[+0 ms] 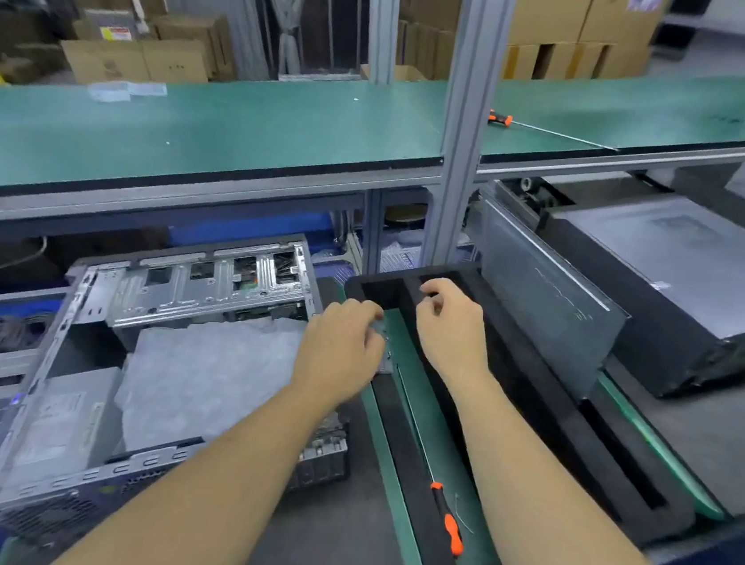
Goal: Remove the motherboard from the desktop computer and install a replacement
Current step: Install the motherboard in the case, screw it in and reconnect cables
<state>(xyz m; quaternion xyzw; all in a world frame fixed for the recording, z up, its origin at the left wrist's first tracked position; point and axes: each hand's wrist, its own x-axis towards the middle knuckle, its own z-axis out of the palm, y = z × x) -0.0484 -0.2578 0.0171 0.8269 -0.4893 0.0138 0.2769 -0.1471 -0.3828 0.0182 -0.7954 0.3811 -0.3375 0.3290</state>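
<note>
An open desktop case (83,398) lies on its side at the left, a grey anti-static sheet (211,375) spread over its inside. A board's port edge (323,453) shows under my left forearm. My left hand (340,348) curls its fingers on a small metal part (386,344) at the case's right edge. My right hand (449,323) hovers over a black foam tray (544,432), fingers curled, pinching something too small to make out. A long screwdriver with an orange handle (448,518) lies in the tray.
A removed grey side panel (539,310) leans against the tray's right side. A second, closed computer (695,282) lies at the right. A green shelf (239,128) runs above, holding another orange screwdriver (500,119). Cardboard boxes stand behind.
</note>
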